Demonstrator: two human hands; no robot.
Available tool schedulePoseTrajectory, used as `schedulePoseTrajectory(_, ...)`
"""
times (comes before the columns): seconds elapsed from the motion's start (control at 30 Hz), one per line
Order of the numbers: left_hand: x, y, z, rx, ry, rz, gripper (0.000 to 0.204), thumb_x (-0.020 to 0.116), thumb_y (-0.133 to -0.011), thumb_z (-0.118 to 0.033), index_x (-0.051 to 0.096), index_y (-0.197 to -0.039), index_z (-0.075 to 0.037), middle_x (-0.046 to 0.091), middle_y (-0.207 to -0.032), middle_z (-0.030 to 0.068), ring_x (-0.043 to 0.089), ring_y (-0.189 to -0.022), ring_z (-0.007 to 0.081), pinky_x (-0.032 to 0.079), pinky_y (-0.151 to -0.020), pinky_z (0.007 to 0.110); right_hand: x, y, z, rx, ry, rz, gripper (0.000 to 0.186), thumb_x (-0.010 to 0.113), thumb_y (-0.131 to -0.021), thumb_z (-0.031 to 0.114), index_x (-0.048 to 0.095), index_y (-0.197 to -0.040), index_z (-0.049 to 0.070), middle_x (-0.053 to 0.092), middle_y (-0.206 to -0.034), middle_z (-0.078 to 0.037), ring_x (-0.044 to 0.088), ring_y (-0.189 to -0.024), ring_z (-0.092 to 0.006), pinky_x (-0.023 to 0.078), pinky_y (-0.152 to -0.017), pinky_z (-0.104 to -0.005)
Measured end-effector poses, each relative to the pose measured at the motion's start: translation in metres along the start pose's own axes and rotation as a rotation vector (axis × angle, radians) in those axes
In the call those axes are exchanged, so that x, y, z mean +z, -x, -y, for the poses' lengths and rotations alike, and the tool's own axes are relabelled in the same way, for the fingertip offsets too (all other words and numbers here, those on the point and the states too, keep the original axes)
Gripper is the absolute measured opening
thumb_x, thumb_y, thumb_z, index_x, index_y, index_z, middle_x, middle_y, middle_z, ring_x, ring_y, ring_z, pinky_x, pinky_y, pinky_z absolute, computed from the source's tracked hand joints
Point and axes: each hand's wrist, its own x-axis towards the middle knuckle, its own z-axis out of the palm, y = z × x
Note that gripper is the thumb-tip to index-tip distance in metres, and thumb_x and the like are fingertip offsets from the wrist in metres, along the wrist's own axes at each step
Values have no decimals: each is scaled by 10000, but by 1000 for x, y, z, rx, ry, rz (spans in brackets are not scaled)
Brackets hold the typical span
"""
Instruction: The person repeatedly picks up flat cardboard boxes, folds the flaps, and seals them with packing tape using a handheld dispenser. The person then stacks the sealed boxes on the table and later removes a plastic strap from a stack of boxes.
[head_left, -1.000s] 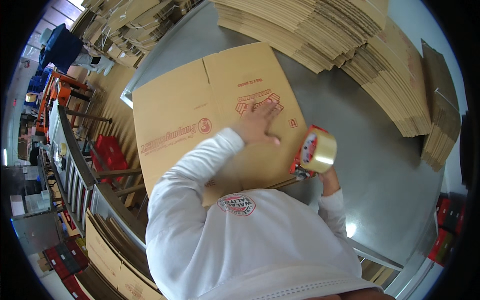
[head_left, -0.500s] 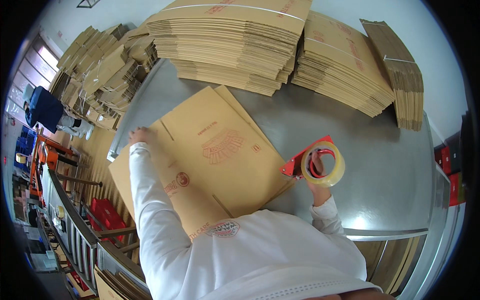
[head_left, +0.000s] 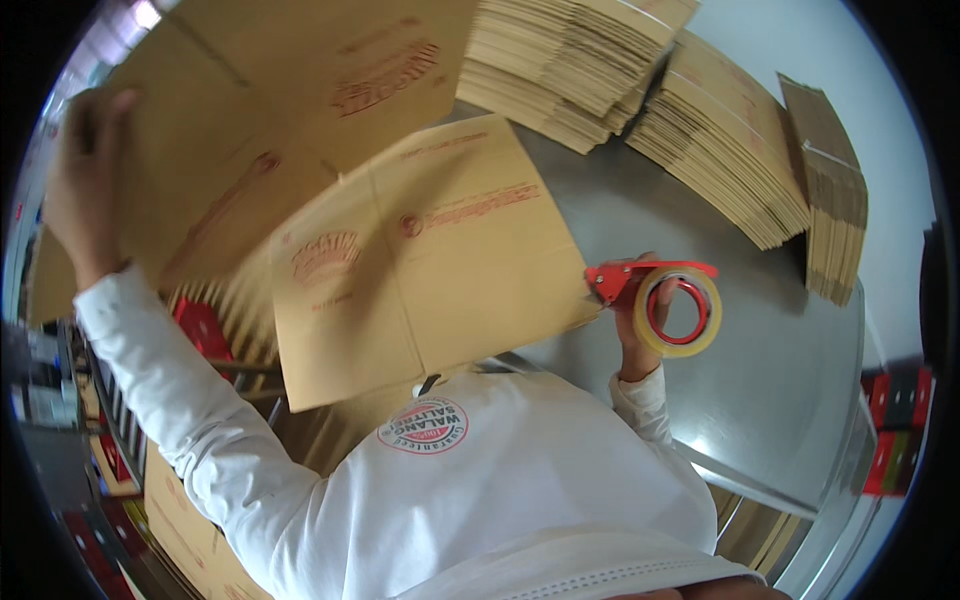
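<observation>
My left hand [head_left: 92,190] is raised at the far left, somewhat blurred, its fingers closed on a large flattened cardboard box [head_left: 290,130]. That box is lifted and tilted across the upper left, with red print on its face. Below it, a second flattened cardboard box [head_left: 490,280] lies on the metal table, its near left part reaching past the edge toward my body. In my right hand [head_left: 637,345] is a red tape dispenser [head_left: 613,284] carrying a roll of clear tape [head_left: 712,318]. The dispenser's front end is close to the right corner of the lower box.
Bundled flat cartons [head_left: 570,65] are stacked at the back of the metal table [head_left: 760,350]. A second stack [head_left: 725,150] and a narrow strapped bundle [head_left: 828,190] stand to its right. A red object [head_left: 203,328] shows below the table's left side. Red and black boxes [head_left: 895,425] are at far right.
My left hand has swung up and left, lifting the top flattened box off the one beneath. The dispenser in my right hand has turned and moved slightly. The view has shifted leftward.
</observation>
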Motion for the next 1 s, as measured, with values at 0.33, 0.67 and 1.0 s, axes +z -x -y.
schedulePoseTrajectory(0.33,24,348,-187,397,730,807,406,652,-824,-235,588,-1205,-111,654,-1036,41,631,-900,210,516,-734,353,109,-13,-11,-209,87,232,649,594,-812,658,433,-1068,84,630,-1070,-187,592,-1035,-295,471,-924,-438)
schedulePoseTrajectory(0.67,-10,275,-121,-918,2458,877,842,154,-943,-675,538,-1289,-10,587,-1279,95,509,-1199,186,368,-1040,356,185,29,-89,-698,585,851,454,823,-708,194,586,-1086,112,612,-1218,-136,514,-1217,-369,449,-992,-478)
schedulePoseTrajectory(1.0,23,305,-101,-1578,2637,922,496,320,-1027,-405,468,-1310,-25,565,-1276,131,584,-1133,247,493,-959,416,217,36,-106,-631,641,904,451,822,-678,105,618,-1081,104,611,-1229,-132,504,-1233,-387,439,-1013,-488)
